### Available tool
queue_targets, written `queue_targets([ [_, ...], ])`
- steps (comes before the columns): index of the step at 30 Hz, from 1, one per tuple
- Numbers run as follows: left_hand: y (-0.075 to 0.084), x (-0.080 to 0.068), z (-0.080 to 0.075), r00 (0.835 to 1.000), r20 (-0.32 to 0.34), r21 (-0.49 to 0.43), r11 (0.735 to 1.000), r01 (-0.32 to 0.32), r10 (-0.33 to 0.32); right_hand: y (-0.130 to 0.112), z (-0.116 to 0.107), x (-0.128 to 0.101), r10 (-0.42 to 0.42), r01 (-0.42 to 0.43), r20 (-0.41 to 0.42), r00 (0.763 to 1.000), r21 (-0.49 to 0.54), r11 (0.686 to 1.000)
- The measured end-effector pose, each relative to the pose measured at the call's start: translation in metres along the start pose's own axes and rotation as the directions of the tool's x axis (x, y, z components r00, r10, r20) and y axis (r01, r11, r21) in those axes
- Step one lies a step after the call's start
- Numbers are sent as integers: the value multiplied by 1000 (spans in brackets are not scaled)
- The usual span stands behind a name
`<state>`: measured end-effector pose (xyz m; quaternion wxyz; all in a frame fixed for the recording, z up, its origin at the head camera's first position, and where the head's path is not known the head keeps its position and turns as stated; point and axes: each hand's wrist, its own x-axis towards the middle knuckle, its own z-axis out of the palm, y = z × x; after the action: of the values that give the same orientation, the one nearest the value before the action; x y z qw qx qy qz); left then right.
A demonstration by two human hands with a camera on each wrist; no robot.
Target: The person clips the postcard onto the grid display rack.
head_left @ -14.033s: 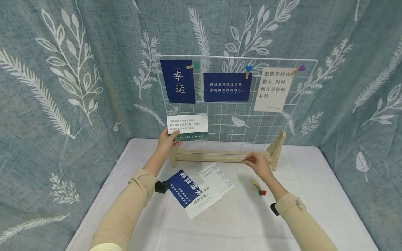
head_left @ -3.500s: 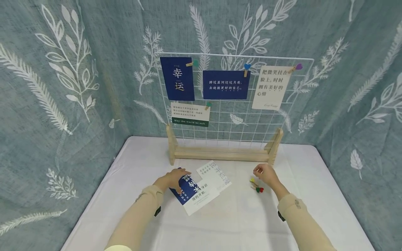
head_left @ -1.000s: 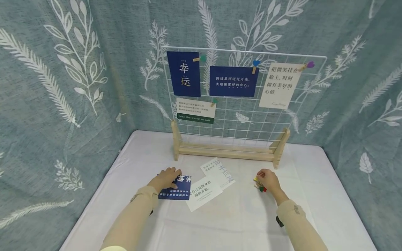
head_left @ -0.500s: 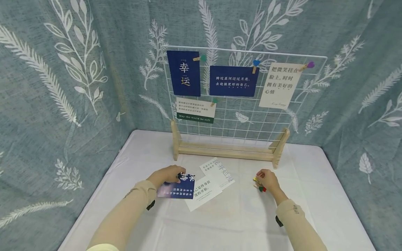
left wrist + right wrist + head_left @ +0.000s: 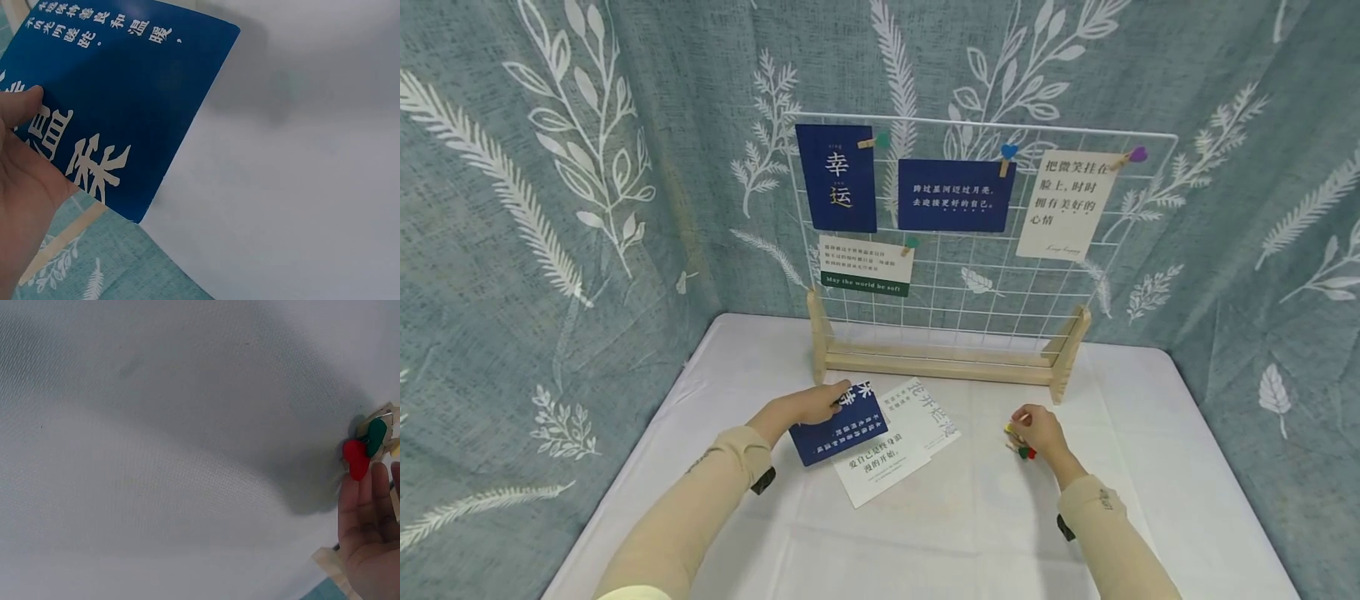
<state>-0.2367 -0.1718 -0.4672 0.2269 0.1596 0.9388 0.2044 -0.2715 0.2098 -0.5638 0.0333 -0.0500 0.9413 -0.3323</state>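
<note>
White wire grid [image 5: 1000, 292], wooden stand [image 5: 940, 365] — leaf-print curtain [image 5: 550, 208]

White table [image 5: 970, 533]: cards [image 5: 901, 433], clips [image 5: 1019, 446] (heart-tipped), rack [image 5: 940, 362].

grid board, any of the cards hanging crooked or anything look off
On the grid board, the white card at top right hangs tilted from a clip at one corner; the other three sit nearly straight. The left hand holds a blue card lifted askew off the table.

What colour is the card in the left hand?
Dark blue with white characters; the card shows best in the left wrist view.
</note>
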Motion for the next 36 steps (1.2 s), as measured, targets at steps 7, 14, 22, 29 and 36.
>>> queue_targets([
  [7, 1, 0, -8, 997, -65, 33, 999, -38, 41, 0, 0, 1, 2, -2, 18, 1000, -5, 1000],
  [14, 0, 0, -11, 978, -205, 79, 997, -25, 41, 0, 0, 2, 11, -11, 21, 1000, -22, 1000],
  [22, 1, 4, -16, 936, -352, 34, 999, -13, 25, -2, -1, 2, 10, -9, 17, 1000, -51, 999],
  [29, 2, 7, -16, 918, -397, -35, 999, -35, 18, -3, 0, 2, 1, 1, 25, 1000, -81, 997],
  [36, -7, 14, -13, 918, -396, -134, 987, -88, 28, -4, 0, 0, -13, 14, 16, 1000, -62, 998],
])
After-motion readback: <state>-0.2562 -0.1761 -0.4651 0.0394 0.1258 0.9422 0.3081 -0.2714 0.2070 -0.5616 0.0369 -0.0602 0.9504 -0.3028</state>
